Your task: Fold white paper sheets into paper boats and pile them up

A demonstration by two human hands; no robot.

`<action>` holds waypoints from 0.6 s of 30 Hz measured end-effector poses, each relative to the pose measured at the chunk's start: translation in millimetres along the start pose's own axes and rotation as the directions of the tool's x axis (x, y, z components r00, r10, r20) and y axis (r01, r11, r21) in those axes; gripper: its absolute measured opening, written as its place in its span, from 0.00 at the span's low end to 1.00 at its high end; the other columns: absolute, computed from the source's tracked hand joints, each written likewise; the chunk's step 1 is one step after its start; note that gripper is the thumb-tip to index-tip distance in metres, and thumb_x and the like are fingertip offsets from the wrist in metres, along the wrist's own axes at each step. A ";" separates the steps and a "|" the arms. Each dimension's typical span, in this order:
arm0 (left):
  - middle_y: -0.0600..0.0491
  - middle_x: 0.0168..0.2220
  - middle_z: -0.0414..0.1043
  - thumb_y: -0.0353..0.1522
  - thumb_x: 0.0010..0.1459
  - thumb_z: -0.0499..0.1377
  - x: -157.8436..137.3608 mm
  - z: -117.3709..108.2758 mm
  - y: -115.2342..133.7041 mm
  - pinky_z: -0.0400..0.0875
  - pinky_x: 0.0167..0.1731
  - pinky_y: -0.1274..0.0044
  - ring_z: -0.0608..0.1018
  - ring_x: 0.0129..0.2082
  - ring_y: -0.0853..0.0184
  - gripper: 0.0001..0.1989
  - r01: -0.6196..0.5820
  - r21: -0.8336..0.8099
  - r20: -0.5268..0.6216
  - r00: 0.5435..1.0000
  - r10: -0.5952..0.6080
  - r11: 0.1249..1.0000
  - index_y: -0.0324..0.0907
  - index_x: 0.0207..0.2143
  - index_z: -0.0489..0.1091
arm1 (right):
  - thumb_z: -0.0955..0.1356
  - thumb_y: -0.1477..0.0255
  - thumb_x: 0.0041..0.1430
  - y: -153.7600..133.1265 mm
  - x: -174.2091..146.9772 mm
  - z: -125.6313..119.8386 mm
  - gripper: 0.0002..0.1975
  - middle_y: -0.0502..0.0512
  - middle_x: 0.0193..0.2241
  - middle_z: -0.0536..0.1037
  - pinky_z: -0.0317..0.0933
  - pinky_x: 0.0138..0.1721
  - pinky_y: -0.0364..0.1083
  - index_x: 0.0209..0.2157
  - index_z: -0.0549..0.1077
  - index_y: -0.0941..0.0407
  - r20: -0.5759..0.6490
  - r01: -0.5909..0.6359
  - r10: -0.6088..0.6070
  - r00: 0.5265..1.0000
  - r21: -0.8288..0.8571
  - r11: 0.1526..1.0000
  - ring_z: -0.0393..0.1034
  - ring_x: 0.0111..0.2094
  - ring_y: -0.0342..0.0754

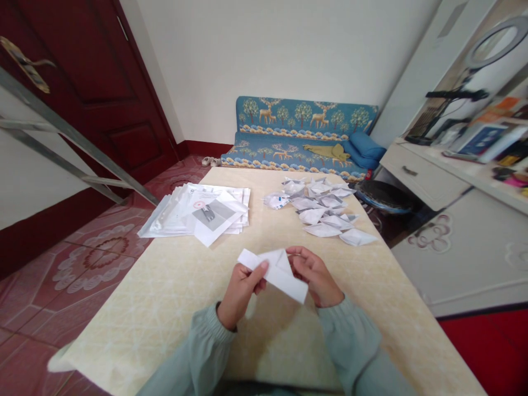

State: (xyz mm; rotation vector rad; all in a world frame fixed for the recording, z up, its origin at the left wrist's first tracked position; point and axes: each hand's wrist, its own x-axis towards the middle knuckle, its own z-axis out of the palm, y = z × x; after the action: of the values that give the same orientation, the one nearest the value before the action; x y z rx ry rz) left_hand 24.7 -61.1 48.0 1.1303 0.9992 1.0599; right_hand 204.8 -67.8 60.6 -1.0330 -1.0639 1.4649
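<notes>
A partly folded sheet of white paper is held above the near part of the table, with a triangular top and a long flat strip along its lower side. My left hand pinches its left part, thumb on top. At its right edge, my right hand has its fingers closed around the paper, some of them hidden behind it. Beyond my right hand, several folded paper boats stand grouped on the table. To the far left of the paper lies a stack of printed sheets, with a loose printed sheet on top.
A cream cloth covers the table. Behind it stands a blue patterned sofa. On the right are a round black stool and a white cabinet; a metal ladder leans at the left near a red door.
</notes>
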 end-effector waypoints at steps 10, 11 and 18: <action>0.57 0.14 0.64 0.41 0.51 0.61 42.3 33.1 -22.1 0.59 0.19 0.81 0.66 0.17 0.73 0.19 -0.211 0.031 -0.405 0.891 0.205 0.977 0.36 0.16 0.67 | 0.73 0.62 0.44 29.0 31.0 37.7 0.15 0.54 0.25 0.77 0.62 0.26 0.43 0.28 0.74 0.59 -0.270 0.175 -0.186 0.945 -0.063 0.983 0.69 0.26 0.45; 0.56 0.15 0.66 0.41 0.51 0.61 46.4 36.0 -23.6 0.61 0.21 0.81 0.68 0.19 0.72 0.18 -0.229 0.055 -0.405 0.885 0.231 0.972 0.36 0.17 0.69 | 0.73 0.62 0.45 26.1 35.8 40.7 0.15 0.56 0.28 0.78 0.63 0.29 0.44 0.30 0.75 0.60 -0.316 0.200 -0.214 0.925 -0.074 0.977 0.70 0.29 0.47; 0.49 0.22 0.74 0.42 0.53 0.58 71.5 48.7 -26.8 0.65 0.24 0.78 0.73 0.23 0.67 0.18 -0.167 0.053 -0.420 0.891 0.173 0.985 0.34 0.24 0.74 | 0.65 0.56 0.55 41.0 66.3 44.0 0.22 0.54 0.18 0.73 0.55 0.22 0.42 0.21 0.72 0.61 -0.515 0.188 -0.248 0.820 -0.167 0.968 0.62 0.21 0.44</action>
State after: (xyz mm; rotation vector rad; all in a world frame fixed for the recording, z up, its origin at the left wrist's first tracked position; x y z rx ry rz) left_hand 90.2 -3.6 23.5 1.0341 1.2647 1.4846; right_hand 144.5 -11.0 26.8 -1.2563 -0.8234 0.8589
